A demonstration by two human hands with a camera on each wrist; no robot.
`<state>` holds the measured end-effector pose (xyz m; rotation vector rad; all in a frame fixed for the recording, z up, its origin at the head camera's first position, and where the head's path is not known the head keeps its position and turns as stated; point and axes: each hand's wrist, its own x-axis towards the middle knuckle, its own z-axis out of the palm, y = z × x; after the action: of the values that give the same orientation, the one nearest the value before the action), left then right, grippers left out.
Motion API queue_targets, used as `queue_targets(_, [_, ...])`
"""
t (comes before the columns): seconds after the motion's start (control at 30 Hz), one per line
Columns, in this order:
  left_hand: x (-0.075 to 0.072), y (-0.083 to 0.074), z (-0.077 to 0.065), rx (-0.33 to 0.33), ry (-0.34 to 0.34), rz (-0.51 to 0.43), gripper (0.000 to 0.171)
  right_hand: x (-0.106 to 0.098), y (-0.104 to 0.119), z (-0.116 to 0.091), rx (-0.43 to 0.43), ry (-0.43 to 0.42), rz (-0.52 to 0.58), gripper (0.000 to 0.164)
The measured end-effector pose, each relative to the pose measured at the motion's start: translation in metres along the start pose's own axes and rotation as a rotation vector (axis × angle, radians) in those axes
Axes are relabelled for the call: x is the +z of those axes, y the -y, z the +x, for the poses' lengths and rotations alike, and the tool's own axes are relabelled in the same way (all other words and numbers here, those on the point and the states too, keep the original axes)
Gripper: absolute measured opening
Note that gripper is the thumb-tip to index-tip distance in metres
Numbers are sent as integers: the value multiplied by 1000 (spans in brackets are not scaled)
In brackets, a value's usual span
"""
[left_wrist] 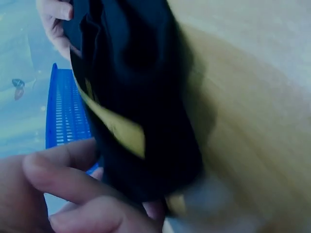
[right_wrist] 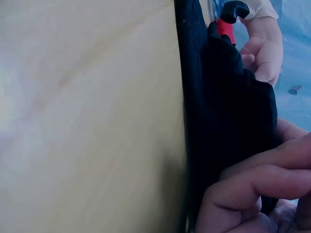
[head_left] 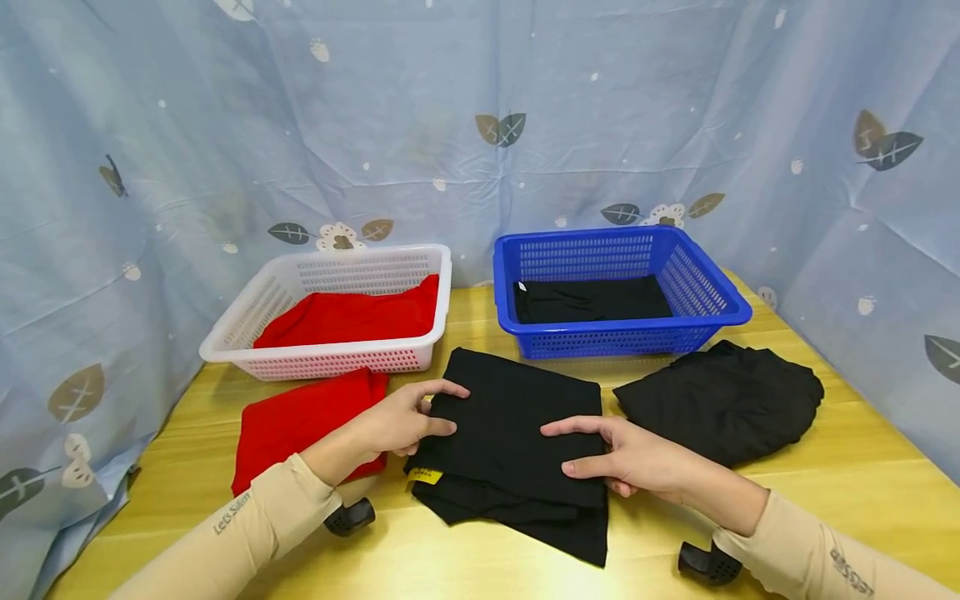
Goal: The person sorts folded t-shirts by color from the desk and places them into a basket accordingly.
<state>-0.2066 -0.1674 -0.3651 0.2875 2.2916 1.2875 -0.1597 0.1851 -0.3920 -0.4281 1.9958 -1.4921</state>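
Note:
A folded black garment (head_left: 517, 425) with a yellow label (head_left: 425, 476) lies at the front middle of the table, its lower layers sticking out toward me. My left hand (head_left: 401, 419) grips its left side, thumb and index finger on top and the other fingers curled at the edge. On the right side, my right hand (head_left: 622, 457) holds the garment in the same manner. From the left wrist, the black cloth (left_wrist: 141, 170) passes between the fingers, and the label (left_wrist: 121, 128) shows. In the right wrist view, curled fingers (right_wrist: 243, 194) meet the cloth's edge, partly hiding it.
A white basket (head_left: 217, 343) with red cloth inside stands back left, and a blue basket (head_left: 622, 339) with black cloth back right. A folded red garment (head_left: 292, 421) lies left of my left hand. A crumpled black garment (head_left: 727, 404) lies at right. A patterned curtain (head_left: 420, 100) hangs behind.

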Motion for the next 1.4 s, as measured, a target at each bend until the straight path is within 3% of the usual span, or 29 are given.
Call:
queue_targets(0.17, [4, -5, -6, 22, -155, 275, 53, 1, 3, -1, 4, -3, -19, 59])
queue_targets(0.27, [3, -5, -6, 30, -185, 310, 51, 1, 4, -2, 6, -2, -24, 59])
queue_targets(0.33, [0, -4, -2, 30, -170, 247, 48, 0, 4, -2, 6, -1, -27, 59])
queue_targets(0.53, [-8, 2, 15, -13, -23, -20, 47, -2, 0, -5, 18, -9, -25, 60])
queue_targets(0.8, [-12, 9, 22, -20, 134, -202, 59, -3, 0, -3, 28, 9, -5, 59])
queue_targets(1.13, [-8, 16, 21, -1, 88, -252, 58, -3, 3, -1, 5, 3, -30, 58])
queue_targets(1.4, [-8, 11, 12, -2, 18, -236, 54, -7, 10, -7, -10, -4, -68, 56])
